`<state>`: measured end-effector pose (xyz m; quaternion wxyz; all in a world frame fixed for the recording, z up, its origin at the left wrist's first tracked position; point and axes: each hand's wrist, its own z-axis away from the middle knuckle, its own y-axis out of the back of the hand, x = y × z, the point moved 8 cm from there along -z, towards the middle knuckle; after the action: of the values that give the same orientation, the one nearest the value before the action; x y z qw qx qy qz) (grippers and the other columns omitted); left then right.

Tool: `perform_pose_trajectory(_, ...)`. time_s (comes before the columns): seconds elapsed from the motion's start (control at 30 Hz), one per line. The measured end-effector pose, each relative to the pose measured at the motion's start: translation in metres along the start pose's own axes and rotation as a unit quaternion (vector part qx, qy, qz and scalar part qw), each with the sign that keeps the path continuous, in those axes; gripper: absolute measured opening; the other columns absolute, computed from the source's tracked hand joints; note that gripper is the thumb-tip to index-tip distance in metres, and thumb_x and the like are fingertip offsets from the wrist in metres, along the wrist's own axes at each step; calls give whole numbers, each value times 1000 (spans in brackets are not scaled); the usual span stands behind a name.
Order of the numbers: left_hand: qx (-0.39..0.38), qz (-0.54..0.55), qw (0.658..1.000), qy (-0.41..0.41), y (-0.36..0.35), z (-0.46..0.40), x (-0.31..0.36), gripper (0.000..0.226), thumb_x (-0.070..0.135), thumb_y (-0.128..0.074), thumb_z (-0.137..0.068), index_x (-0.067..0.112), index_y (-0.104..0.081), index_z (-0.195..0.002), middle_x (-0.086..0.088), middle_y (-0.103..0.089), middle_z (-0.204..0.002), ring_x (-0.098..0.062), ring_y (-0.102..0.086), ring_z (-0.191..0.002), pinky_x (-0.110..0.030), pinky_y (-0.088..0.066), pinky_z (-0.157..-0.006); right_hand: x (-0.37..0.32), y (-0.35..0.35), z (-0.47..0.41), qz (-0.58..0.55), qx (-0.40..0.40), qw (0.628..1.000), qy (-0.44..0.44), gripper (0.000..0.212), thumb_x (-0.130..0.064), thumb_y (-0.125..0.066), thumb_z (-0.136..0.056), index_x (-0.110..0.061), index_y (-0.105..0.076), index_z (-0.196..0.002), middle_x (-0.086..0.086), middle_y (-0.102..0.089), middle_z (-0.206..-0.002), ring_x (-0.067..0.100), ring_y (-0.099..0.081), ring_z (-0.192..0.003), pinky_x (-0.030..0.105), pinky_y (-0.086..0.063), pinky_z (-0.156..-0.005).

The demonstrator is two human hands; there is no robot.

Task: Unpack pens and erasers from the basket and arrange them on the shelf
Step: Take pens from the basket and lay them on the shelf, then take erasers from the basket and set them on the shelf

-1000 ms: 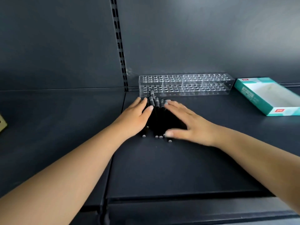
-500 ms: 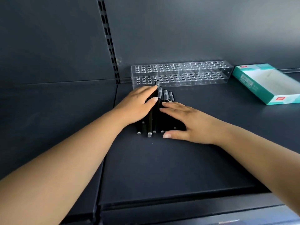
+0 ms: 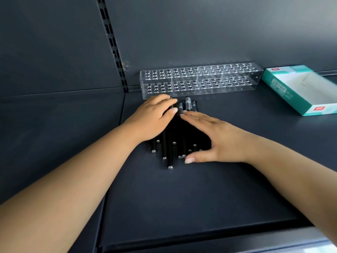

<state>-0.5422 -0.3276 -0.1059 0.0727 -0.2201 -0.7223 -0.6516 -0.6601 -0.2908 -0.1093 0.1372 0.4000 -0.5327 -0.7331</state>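
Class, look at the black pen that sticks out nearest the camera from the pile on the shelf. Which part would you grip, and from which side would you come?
Grip the longest pen at its near end, probably pinching across the barrel from above. That end juts clear of the pile of pens, while the left hand and right hand cover the far part.
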Motion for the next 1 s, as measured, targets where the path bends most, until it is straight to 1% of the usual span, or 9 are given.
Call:
perform_pose_trajectory(0.13,10,5,1000,19,0,-2,-5,41,32,-34,-98,21,-42,-137,5,-35,-144,-12,-27,-133,-19,-17,-104,-3,-2,-5,21,13,999,28,91,-61,-53,-70,-30,-11,-145,-13,-1,-154,-6,6,-134,11,3,-106)
perform_pose_trajectory(0.23,67,27,997,30,9,0,-7,38,29,-36,-98,17,-49,-132,4,-44,-138,-11,-37,-128,-9,-19,-94,-1,1,-7,4,27,999,38,77,-51,-56,-79,-30,-20,-144,-11,-7,-154,2,1,-140,12,0,-106)
perform_pose_trajectory(0.4,157,102,976,112,27,15,-16,37,30,-34,-99,17,-55,-127,0,-55,-131,-11,-46,-123,-6,-26,-87,-3,0,-6,4,17,998,60,77,-53,-55,-78,-32,-19,-144,-14,-8,-154,2,2,-140,16,1,-108)
perform_pose_trajectory(0.5,142,89,977,134,25,29,-12,36,29,-35,-99,15,-59,-121,-1,-60,-125,-11,-51,-115,-9,-30,-83,-5,1,-5,21,35,996,75,69,-49,-52,-83,-30,-23,-143,-10,-11,-154,5,-1,-141,13,0,-105)
perform_pose_trajectory(0.6,131,104,974,155,24,48,-7,35,30,-38,-98,17,-55,-126,1,-55,-130,-9,-49,-117,-16,-32,-96,-8,4,-1,20,49,996,78,63,-45,-54,-86,-28,-30,-141,-8,-18,-153,5,-10,-140,7,-4,-100)
perform_pose_trajectory(0.73,142,154,960,189,39,88,-9,35,31,-39,-97,23,-52,-129,8,-55,-129,-7,-47,-120,-14,-29,-93,-21,24,8,32,120,990,66,55,-44,-52,-88,-25,-38,-138,-10,-24,-151,6,-17,-139,14,-11,-106)
perform_pose_trajectory(0.87,125,127,962,205,70,148,-19,28,33,-41,-96,27,-62,-114,16,-63,-101,1,-53,-101,-15,-36,-82,-73,45,17,53,181,978,87,33,-35,-49,-92,-18,-58,-119,-6,-53,-129,11,-48,-116,11,-29,-88)
perform_pose_trajectory(0.93,147,109,959,215,96,183,-30,25,35,-42,-95,30,-63,-108,21,-62,-93,3,-53,-95,-11,-37,-76,-113,45,17,58,182,976,102,26,-35,-49,-92,-19,-63,-108,-6,-62,-108,11,-55,-96,18,-38,-82)
perform_pose_trajectory(1.0,183,85,954,220,128,223,-43,23,35,-43,-94,31,-64,-104,21,-62,-90,2,-55,-95,-13,-38,-76,-160,38,15,75,189,972,115,24,-36,-47,-92,-22,-64,-101,-9,-62,-96,12,-58,-90,26,-45,-83)
